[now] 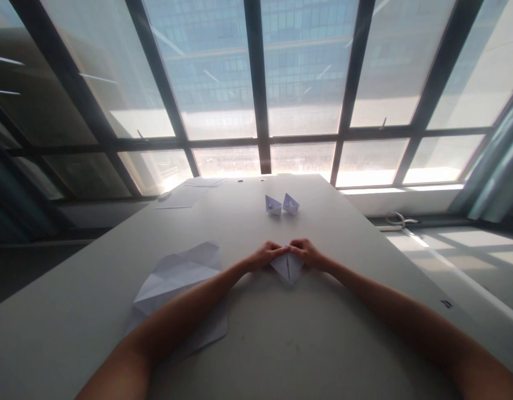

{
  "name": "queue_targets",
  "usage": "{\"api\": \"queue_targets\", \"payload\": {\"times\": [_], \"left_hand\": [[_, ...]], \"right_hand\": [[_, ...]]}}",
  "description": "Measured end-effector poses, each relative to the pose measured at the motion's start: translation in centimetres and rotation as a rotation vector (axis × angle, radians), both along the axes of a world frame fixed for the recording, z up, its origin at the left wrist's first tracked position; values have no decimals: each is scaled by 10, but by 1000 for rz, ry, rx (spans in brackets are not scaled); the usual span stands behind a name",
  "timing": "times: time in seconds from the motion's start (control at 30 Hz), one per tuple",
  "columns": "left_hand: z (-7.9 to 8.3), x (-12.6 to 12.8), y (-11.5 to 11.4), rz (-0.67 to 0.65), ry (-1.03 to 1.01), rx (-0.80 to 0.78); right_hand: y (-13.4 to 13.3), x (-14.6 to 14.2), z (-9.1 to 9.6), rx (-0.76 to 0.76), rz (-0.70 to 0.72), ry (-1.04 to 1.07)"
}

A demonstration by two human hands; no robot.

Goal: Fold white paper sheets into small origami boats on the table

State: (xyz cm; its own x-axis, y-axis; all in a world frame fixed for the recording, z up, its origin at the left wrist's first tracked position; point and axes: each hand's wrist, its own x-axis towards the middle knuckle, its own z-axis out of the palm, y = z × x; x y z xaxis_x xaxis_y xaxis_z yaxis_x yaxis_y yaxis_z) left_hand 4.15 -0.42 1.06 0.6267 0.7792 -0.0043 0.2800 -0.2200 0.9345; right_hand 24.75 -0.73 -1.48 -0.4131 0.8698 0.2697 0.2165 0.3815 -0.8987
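The left hand (265,255) is partly closed, its thumb and fingers pinching the far-left edge of the small folded white paper piece with a pointed near end (288,269). The right hand (308,253) is likewise partly closed and pinches the far-right edge of the same piece. The thumb tips are close together at its centre line. The folded piece is at the middle of the white flat-topped table (264,355), its point directed to the near side.

Beyond the hands, two small white folded-paper boats (291,204) stand side by side. To the left, a large creased white paper sheet (177,272) lies partly behind the left forearm. Flat white paper sheets (179,198) lie at the far left of the table.

A wide dark-framed window (262,89) spans the far side of the room. A blue-grey fabric curtain (496,166) hangs at the right; sunlight falls on the floor (473,250) below.
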Motion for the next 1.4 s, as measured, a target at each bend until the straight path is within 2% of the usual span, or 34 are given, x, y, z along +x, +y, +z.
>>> {"api": "queue_targets", "payload": {"times": [0.23, 0.53, 0.7, 1.07, 1.23, 1.4], "left_hand": [[-1, 0, 0, 27, -30, 7], [-3, 1, 0, 116, -79, 1], [-3, 2, -2, 228, -107, 40], [-6, 4, 7, 512, -304, 143], [-11, 0, 15, 612, -427, 119], [-14, -3, 23, 670, -567, 14]], "right_hand": [[-1, 3, 1, -28, 10, 11], [-1, 4, 0, -53, -51, 79], [-3, 1, 2, -82, -169, 131], [6, 3, 3, 20, -452, 288], [10, 5, 0, 40, -524, 337], [14, 7, -2, 41, -589, 334]]}}
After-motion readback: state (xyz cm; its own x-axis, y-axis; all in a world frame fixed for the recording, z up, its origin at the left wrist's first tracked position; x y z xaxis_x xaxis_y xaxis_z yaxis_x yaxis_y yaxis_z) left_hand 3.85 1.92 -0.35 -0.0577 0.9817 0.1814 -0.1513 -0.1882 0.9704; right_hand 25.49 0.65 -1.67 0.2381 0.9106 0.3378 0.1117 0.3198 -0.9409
